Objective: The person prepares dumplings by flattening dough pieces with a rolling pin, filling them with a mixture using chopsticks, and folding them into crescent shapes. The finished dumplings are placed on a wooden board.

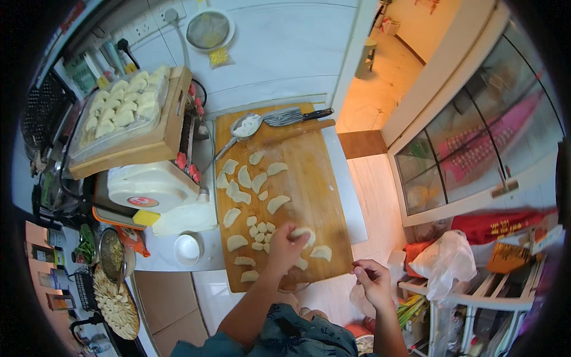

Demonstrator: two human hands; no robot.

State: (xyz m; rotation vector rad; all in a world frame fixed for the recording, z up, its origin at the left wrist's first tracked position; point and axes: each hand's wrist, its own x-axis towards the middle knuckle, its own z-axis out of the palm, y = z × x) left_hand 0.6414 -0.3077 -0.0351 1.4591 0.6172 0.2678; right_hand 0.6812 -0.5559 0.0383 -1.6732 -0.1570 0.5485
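Note:
My left hand is over the near part of a wooden cutting board. Between its thumb and fingers is a pale round of dough. My right hand is beside the board's near right corner, thumb and fingers drawn together. A small dark bit shows at its fingertips, too small to name. Several folded dumplings lie scattered over the left half of the board. Beside my left hand sits a cluster of small dough pieces. One more dumpling rests to the right of that hand.
At the board's far end are a ladle of white flour, a spatula and a rolling pin. Leftward stand a tray of dumplings, a white bowl and a bowl of filling. A glass-paned door stands right.

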